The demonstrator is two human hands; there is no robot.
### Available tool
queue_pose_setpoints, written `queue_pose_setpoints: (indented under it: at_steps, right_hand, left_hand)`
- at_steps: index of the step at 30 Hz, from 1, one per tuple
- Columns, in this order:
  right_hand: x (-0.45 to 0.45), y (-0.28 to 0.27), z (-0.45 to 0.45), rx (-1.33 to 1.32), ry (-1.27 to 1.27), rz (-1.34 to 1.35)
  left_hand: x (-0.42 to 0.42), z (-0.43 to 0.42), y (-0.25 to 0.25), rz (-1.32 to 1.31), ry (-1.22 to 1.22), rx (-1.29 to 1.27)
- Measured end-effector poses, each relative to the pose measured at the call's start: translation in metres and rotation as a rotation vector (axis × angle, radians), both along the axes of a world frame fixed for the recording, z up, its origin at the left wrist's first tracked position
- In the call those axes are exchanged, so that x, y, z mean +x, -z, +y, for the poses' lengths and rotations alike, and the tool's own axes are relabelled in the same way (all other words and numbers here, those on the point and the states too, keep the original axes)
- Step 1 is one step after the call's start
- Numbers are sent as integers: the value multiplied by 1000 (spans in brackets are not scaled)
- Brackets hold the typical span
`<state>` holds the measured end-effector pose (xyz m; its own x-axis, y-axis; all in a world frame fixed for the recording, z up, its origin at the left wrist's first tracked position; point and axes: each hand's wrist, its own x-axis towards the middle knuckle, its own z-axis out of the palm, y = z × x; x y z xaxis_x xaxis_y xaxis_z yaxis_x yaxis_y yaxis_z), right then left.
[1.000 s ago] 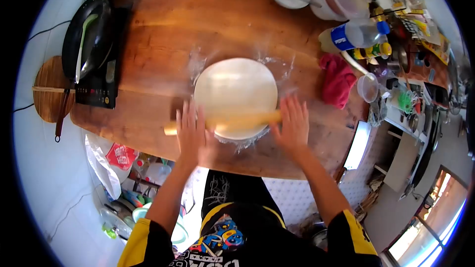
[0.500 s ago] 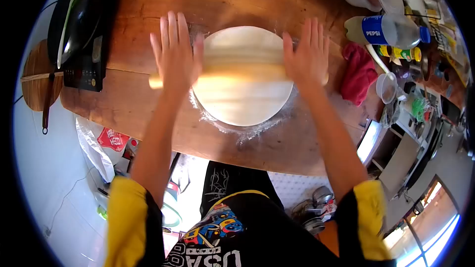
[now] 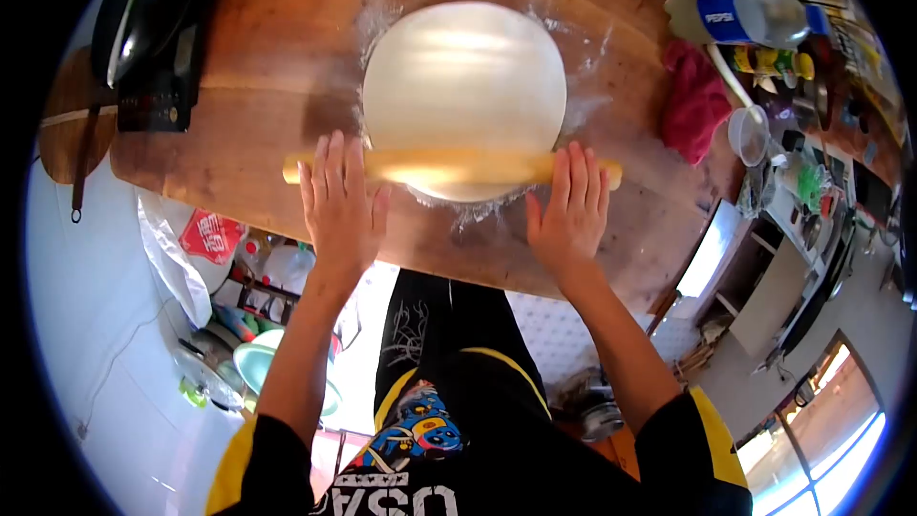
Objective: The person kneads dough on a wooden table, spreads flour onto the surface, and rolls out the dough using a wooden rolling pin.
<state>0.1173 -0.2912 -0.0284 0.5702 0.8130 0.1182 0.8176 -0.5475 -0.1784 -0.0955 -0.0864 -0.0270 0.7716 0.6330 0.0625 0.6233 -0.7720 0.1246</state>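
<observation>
A broad, round sheet of pale dough [image 3: 463, 86] lies on the wooden table, with loose flour around its edge. Across its near part rests a wooden rolling pin [image 3: 458, 168], both ends reaching past the dough. My left hand [image 3: 342, 210] lies flat over the pin's left part, fingers stretched forward, thumb out to the side. Over the right part is my right hand [image 3: 573, 208], its fingers also straight and not wrapped round the wood. The palms hide the pin's surface beneath them.
A black pan [image 3: 153, 19] and an induction cooker [image 3: 158, 100] are at the left. To the right are a red cloth [image 3: 694, 103], a Pepsi bottle [image 3: 745, 16] and a clear cup [image 3: 748, 137]. The wooden table's near edge [image 3: 458, 272] runs before my body.
Both hands and the rolling pin went forward over the dough, then came back to its near part. The camera view has shifted. My hands remain flat on the pin.
</observation>
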Motion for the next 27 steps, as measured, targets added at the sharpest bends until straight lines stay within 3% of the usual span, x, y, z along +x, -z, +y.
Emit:
queue_pose_setpoints:
  at_steps: [3, 5, 7, 9, 12, 14, 16, 18, 20, 22, 23, 26, 27]
  right_hand:
    - [28, -5, 5, -85, -82, -13]
    - [56, -8, 22, -177, -247, 118]
    - [38, -19, 9, -115, -222, 155]
    - [27, -29, -1, -63, -197, 189]
    - [37, -19, 18, -78, -124, 201]
    - [71, -2, 60, -19, 35, 2]
    - [42, 10, 25, -100, 58, 20]
    - [13, 11, -11, -168, 73, 25]
    - [-6, 10, -27, -68, 129, 76]
    - [47, -6, 44, -22, 136, 8]
    - [66, -8, 71, 5, 143, -45]
    - [66, -2, 71, -24, 165, -73]
    - [63, 5, 63, 5, 158, -91]
  left_hand:
    - [8, 29, 5, 11, 152, -139]
    - [16, 44, -3, 24, 209, -189]
    - [13, 42, -8, 31, 263, -233]
    - [0, 14, -11, -99, 175, -235]
    - [27, 40, 4, -43, 103, -235]
    - [48, 58, 8, -24, 101, -143]
    - [50, 48, 5, 142, 7, -159]
    - [7, -3, 7, 79, -11, -133]
    - [5, -5, -2, 12, -28, -93]
    - [50, 37, -9, 231, 11, -7]
    - [67, 61, 8, -41, -54, -48]
    - [62, 56, 14, -125, -122, -126]
    - [36, 36, 19, 85, -64, -20]
